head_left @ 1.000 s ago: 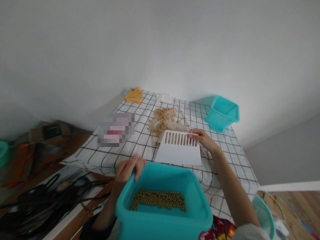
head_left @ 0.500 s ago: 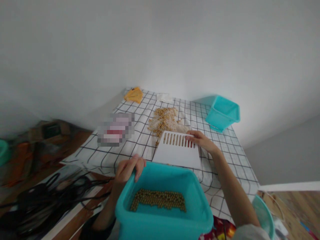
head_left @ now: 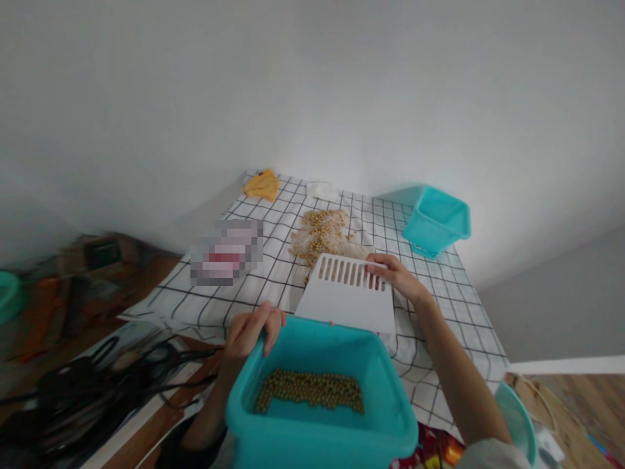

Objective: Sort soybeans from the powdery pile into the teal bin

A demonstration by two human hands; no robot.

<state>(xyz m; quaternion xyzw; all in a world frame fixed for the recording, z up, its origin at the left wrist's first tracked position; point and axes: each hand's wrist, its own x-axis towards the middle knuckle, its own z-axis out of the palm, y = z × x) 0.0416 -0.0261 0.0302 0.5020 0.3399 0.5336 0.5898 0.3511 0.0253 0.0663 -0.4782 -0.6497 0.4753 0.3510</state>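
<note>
You look to be in a room of a home. A white tablecloth with a dark check covers the surface before you, close to a plain pale wall, and on your right a white skirting board edges wood-look flooring. The teal tub in front of you is ordinary household ware, and the black cables and box at your left resemble domestic clutter.
</note>
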